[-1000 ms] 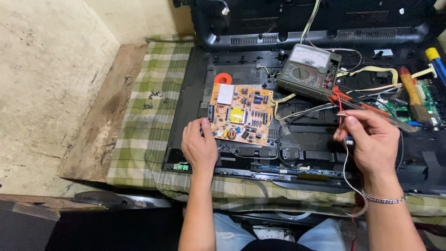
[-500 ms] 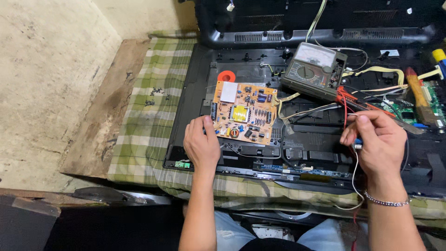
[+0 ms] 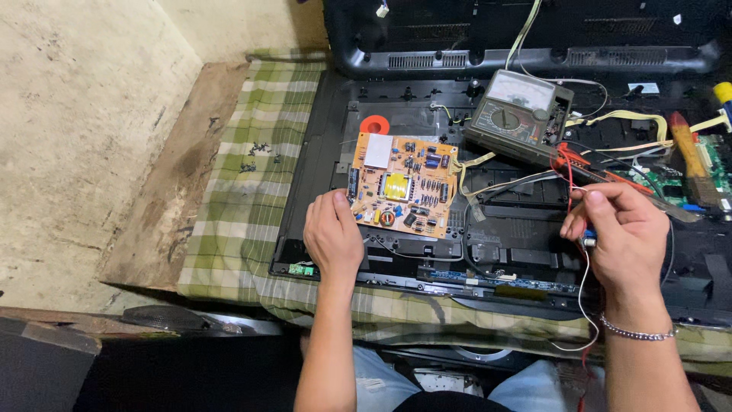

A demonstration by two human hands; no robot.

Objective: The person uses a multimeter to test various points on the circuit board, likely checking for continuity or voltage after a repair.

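The orange power-supply circuit board [image 3: 402,185] lies flat on the black back panel of an opened television [image 3: 526,229], near its left side, with the person's left hand [image 3: 332,236] resting curled at the board's lower left corner, fingers touching its edge. The board looks light, rigid and fragile, crowded with upright capacitors, a yellow transformer and a white heat sink; it is judged best taken by its bare edges or corners, never by the components. The right hand [image 3: 624,236] is pinched shut on thin red and white test leads [image 3: 572,179], well apart from the board. These leads run to an analogue multimeter [image 3: 520,113] standing tilted just beyond the board's upper right. An orange ring [image 3: 374,124] sits just above the board. A flat cable and loose wires cross the panel between board and right hand and could snag. A green checked cloth [image 3: 252,175] underlies the set; small screws [image 3: 255,150] lie scattered on it.
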